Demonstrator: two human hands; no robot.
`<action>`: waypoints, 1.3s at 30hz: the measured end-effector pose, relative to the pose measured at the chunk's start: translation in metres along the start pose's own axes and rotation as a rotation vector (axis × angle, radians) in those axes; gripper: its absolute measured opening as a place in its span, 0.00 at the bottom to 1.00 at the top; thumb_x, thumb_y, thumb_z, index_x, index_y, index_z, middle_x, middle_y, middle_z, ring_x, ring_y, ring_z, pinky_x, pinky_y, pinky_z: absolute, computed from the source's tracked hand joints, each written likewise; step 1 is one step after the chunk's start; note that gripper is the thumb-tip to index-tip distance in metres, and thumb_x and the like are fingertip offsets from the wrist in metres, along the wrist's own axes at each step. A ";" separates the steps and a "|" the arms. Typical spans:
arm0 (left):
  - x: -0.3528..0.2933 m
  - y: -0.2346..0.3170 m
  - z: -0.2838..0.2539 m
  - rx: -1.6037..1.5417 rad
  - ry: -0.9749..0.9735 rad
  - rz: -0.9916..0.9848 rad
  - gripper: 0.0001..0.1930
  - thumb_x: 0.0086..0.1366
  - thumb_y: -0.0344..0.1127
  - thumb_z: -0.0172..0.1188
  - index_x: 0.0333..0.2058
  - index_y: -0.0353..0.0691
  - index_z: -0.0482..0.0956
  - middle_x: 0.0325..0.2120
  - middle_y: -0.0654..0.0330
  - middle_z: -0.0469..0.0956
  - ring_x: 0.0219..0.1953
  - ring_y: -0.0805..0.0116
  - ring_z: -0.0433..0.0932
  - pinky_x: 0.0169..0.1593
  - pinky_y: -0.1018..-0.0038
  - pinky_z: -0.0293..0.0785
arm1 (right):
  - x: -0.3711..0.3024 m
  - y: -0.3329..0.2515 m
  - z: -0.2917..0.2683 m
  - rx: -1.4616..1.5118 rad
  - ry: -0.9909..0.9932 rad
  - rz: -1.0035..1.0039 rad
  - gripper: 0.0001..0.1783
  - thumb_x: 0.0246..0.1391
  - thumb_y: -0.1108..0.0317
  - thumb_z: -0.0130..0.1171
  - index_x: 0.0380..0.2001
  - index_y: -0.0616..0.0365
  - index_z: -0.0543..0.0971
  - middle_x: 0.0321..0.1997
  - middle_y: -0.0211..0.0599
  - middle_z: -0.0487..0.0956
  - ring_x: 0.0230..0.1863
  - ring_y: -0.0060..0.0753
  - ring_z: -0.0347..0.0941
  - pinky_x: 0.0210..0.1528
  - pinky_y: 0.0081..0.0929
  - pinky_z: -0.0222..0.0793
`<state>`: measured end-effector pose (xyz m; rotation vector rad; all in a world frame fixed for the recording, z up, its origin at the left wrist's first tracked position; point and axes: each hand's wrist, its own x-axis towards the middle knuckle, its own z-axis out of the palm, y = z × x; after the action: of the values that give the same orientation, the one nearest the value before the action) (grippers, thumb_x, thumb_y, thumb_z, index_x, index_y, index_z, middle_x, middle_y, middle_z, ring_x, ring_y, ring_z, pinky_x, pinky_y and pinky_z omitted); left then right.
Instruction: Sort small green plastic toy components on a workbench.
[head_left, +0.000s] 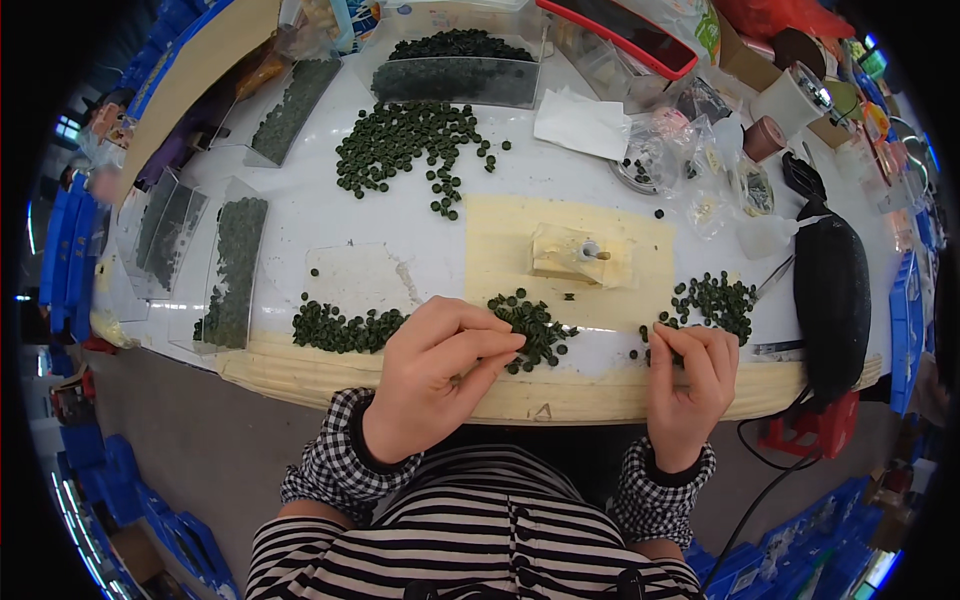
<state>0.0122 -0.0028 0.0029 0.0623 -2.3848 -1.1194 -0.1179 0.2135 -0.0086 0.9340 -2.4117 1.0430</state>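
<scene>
My left hand is closed, thumb and fingertips pinched together at the left edge of a middle pile of small dark green round caps. Whatever its fingertips hold is too small to make out. At the front right, my right hand is also closed in a pinch, against the near edge of another pile of the green caps; its fingertips partly hide what they touch. Between and beyond the hands stands a small yellowish block fixture with a metal pin on top, on a yellow sheet.
More green caps lie in a front left pile and a far pile. Clear bins of dark parts stand at the back and left. A black padded object, a white paper and a red-cased phone are to the right.
</scene>
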 end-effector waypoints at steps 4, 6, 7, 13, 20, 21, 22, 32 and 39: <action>0.001 0.001 -0.003 0.059 0.031 -0.016 0.12 0.54 0.17 0.67 0.38 0.35 0.84 0.34 0.57 0.81 0.35 0.66 0.79 0.38 0.75 0.74 | -0.001 -0.003 0.001 -0.103 -0.070 -0.031 0.08 0.45 0.76 0.70 0.32 0.59 0.84 0.30 0.35 0.76 0.38 0.41 0.68 0.43 0.35 0.65; 0.001 0.000 -0.008 0.064 0.074 -0.054 0.12 0.55 0.17 0.66 0.38 0.35 0.84 0.34 0.57 0.80 0.35 0.67 0.78 0.38 0.76 0.74 | -0.002 -0.005 0.006 -0.126 -0.083 -0.027 0.07 0.45 0.75 0.70 0.31 0.58 0.84 0.31 0.35 0.76 0.39 0.41 0.68 0.44 0.36 0.64; 0.000 -0.001 -0.013 0.077 0.103 -0.071 0.11 0.55 0.17 0.65 0.38 0.35 0.84 0.34 0.57 0.80 0.35 0.68 0.77 0.38 0.76 0.73 | -0.001 -0.005 0.007 -0.120 -0.081 -0.027 0.07 0.46 0.75 0.70 0.31 0.58 0.83 0.31 0.35 0.76 0.39 0.41 0.68 0.44 0.36 0.65; -0.010 -0.003 -0.044 0.313 0.047 -0.189 0.09 0.55 0.21 0.67 0.36 0.36 0.84 0.31 0.59 0.77 0.33 0.67 0.73 0.36 0.73 0.70 | 0.003 0.000 0.010 -0.101 -0.054 -0.035 0.06 0.49 0.76 0.67 0.30 0.61 0.79 0.31 0.36 0.76 0.39 0.42 0.69 0.44 0.37 0.65; -0.017 -0.002 -0.047 0.473 -0.030 -0.225 0.08 0.53 0.23 0.69 0.33 0.35 0.83 0.30 0.58 0.75 0.35 0.58 0.72 0.39 0.67 0.69 | -0.010 -0.008 0.016 0.231 0.067 0.099 0.04 0.53 0.80 0.64 0.32 0.64 0.80 0.29 0.39 0.77 0.28 0.35 0.72 0.32 0.27 0.68; -0.018 -0.003 -0.047 0.472 -0.026 -0.225 0.08 0.53 0.23 0.68 0.33 0.35 0.83 0.30 0.58 0.75 0.35 0.58 0.72 0.39 0.67 0.69 | -0.010 -0.009 0.017 0.262 0.080 0.098 0.05 0.53 0.81 0.64 0.33 0.64 0.80 0.28 0.40 0.78 0.26 0.34 0.73 0.30 0.26 0.68; -0.019 -0.004 -0.047 0.455 -0.029 -0.242 0.08 0.53 0.23 0.68 0.33 0.35 0.82 0.30 0.58 0.75 0.35 0.58 0.72 0.39 0.67 0.69 | -0.010 -0.010 0.016 0.262 0.078 0.092 0.05 0.52 0.81 0.64 0.33 0.64 0.80 0.28 0.40 0.78 0.26 0.33 0.73 0.30 0.25 0.68; -0.021 -0.009 -0.053 0.599 -0.080 -0.013 0.07 0.53 0.22 0.67 0.32 0.35 0.81 0.34 0.60 0.80 0.40 0.58 0.74 0.42 0.66 0.71 | -0.012 -0.013 0.015 0.283 0.054 0.082 0.06 0.51 0.83 0.65 0.33 0.66 0.82 0.28 0.41 0.81 0.27 0.35 0.76 0.32 0.25 0.71; -0.020 -0.004 -0.051 0.609 -0.012 0.040 0.09 0.53 0.20 0.66 0.33 0.34 0.81 0.34 0.58 0.82 0.38 0.57 0.78 0.41 0.67 0.73 | -0.016 -0.017 0.015 0.394 0.021 0.149 0.04 0.52 0.82 0.65 0.33 0.66 0.82 0.29 0.41 0.82 0.29 0.33 0.79 0.34 0.24 0.73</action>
<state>0.0527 -0.0368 0.0184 0.2123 -2.6367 -0.3433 -0.0953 0.2009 -0.0183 0.8629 -2.3300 1.6149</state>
